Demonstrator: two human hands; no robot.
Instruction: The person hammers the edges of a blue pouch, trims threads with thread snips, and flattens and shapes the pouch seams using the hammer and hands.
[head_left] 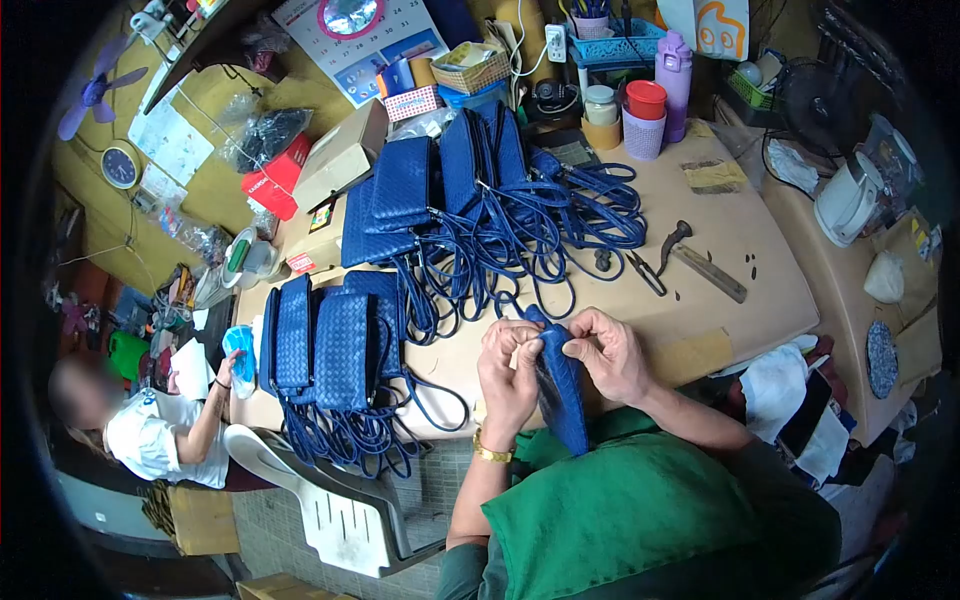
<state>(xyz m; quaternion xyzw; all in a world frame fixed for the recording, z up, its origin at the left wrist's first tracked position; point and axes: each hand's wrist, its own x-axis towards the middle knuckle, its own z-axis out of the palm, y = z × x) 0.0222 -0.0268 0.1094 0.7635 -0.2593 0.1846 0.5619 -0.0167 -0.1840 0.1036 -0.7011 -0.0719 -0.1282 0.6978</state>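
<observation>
Both hands are at the table's front edge, close together on one blue woven pouch [566, 400]. My left hand [510, 375] pinches its upper left part, thumb raised against the edge. On the other side, my right hand [608, 355] grips the top right corner between thumb and fingers. The pouch hangs down from them, tilted, its dark side partly showing. Just beyond lie stacks of blue woven pouches [403, 185] with long thin blue straps [470, 255]. Nearer on the left is another group of pouches [345, 345], straps hanging over the edge.
A hammer [675, 240], pliers [646, 273] and a wooden bar [710, 273] lie right of the straps. Cups and a purple bottle [673, 85] stand at the back. A white chair [345, 520] is at the front left; another person [165, 435] is at far left.
</observation>
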